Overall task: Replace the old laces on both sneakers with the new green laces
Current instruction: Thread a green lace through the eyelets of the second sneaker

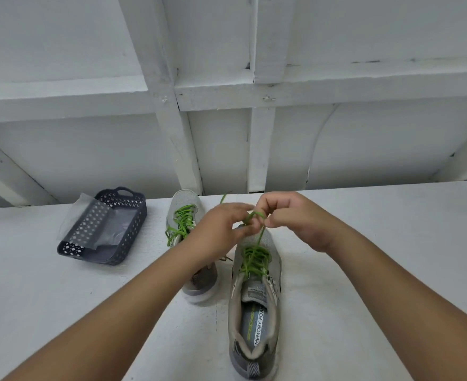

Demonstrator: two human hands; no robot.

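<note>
Two grey sneakers stand on the white table, toes pointing away from me. The right sneaker (254,306) carries a green lace (255,258) through its eyelets. Above its toe, my left hand (221,229) and my right hand (287,215) both pinch the loose ends of that lace, fingers close together around a small loop. The left sneaker (184,210) is partly hidden behind my left forearm; its own green lace (181,225) is threaded and hangs over the side.
A dark perforated plastic basket (133,235) sits at the left with a clear plastic wrapper (111,226) in it. A white panelled wall rises right behind the table's far edge.
</note>
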